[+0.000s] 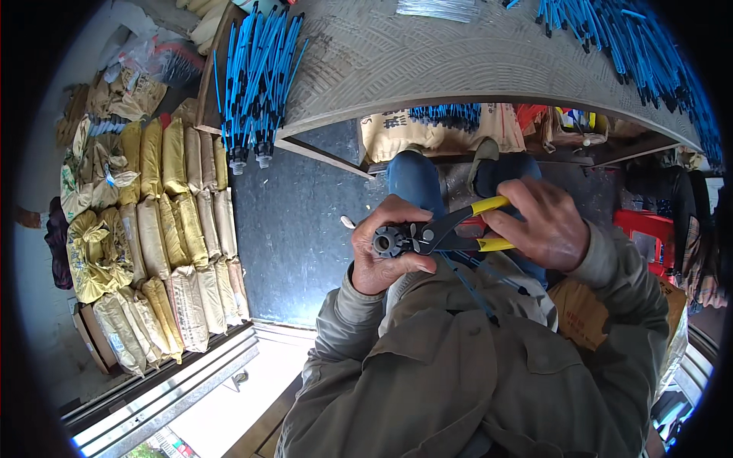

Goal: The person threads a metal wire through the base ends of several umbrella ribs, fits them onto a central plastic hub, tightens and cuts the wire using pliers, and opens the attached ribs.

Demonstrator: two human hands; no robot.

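My left hand (372, 263) is closed round a dark round fitting (387, 241) with a hole in its centre and a notched rim. My right hand (551, 227) grips a pair of pliers (452, 230) by its yellow handles, which stand apart. The black jaws reach to the side of the fitting, close to my left fingertips. Whether they bite on anything is too small to tell. A few thin blue rods (473, 288) with black ends slant below the pliers over my lap; where they join is hidden by my hands.
A grey worktop (359, 57) curves ahead, with a bundle of blue rods (259, 76) overhanging its left corner and a big heap of blue rods (626, 46) at right. Stacked sacks (179, 229) line the left. A red stool (645, 237) stands at right, beside a brown sack (580, 313).
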